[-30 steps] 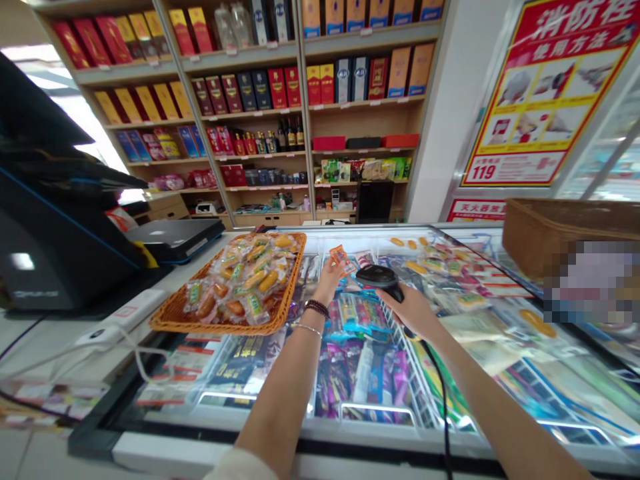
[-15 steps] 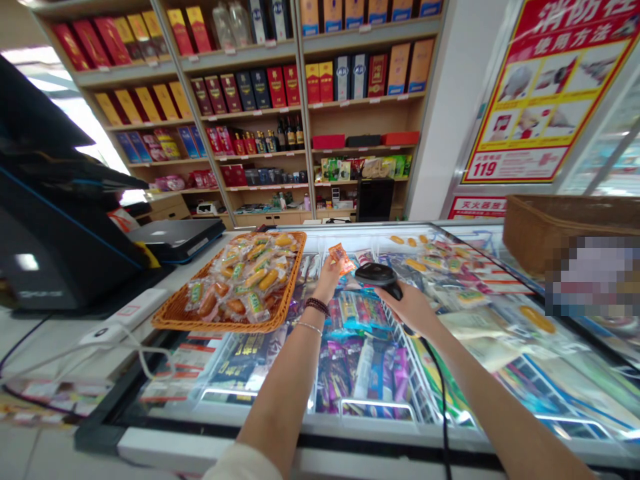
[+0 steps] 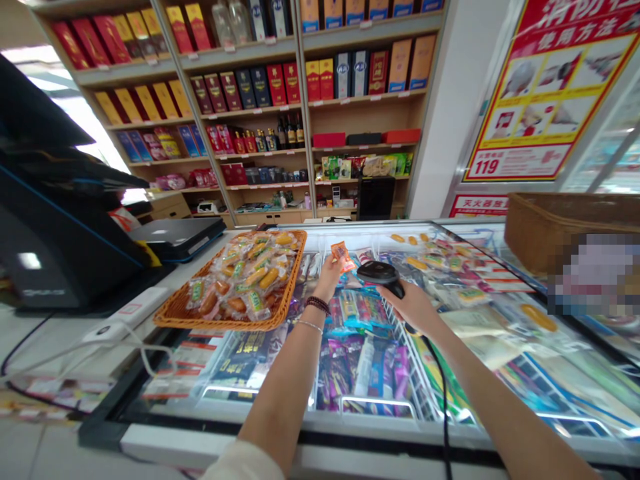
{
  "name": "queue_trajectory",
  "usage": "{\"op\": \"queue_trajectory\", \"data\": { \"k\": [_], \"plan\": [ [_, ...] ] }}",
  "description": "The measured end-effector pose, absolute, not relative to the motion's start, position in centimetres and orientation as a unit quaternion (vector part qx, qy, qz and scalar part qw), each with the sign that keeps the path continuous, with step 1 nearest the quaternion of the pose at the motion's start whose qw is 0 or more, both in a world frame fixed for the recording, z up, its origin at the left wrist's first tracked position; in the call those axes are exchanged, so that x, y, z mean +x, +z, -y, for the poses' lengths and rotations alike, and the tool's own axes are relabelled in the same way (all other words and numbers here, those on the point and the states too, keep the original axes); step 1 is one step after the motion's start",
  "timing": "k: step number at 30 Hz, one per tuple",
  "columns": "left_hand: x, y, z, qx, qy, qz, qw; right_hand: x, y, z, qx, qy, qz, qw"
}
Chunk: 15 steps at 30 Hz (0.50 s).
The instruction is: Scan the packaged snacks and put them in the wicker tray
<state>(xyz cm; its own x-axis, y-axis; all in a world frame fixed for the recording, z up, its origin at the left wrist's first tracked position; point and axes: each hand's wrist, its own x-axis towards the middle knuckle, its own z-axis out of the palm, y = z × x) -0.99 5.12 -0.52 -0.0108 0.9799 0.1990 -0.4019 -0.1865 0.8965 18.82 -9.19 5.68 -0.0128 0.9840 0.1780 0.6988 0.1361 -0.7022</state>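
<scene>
My left hand (image 3: 329, 275) is closed on a small orange snack packet (image 3: 343, 257), held up above the glass top of a chest freezer (image 3: 220, 441). A black handheld barcode scanner (image 3: 379, 273) sits in my right hand (image 3: 411, 305), its head pointing left toward the packet. Scanner and packet are close together but apart. From the scanner's handle a black cable (image 3: 443, 400) runs down over the freezer's front edge. Beneath both hands, wrapped ice creams (image 3: 357, 310) lie in wire baskets inside the freezer.
On the left of the freezer rests an orange wicker tray (image 3: 220, 325) of wrapped sausages or small breads. Beyond it are a flat scale (image 3: 180, 237) and a dark checkout terminal (image 3: 45, 220). A brown basket (image 3: 530, 230) stands at right. White cables (image 3: 145, 353) loop at the tray's near side.
Almost nothing differs. The packet and scanner stay in nearly the same places, with only a very slight shift of the view.
</scene>
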Motion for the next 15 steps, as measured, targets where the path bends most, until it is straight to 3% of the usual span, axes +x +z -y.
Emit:
{"op": "queue_trajectory", "data": {
  "k": [15],
  "plan": [
    [-1.0,-0.7,-5.2,0.466,0.622,-0.317,0.545,18.6,6.6,10.0,-0.614,0.224,0.682,0.328]
  ]
}}
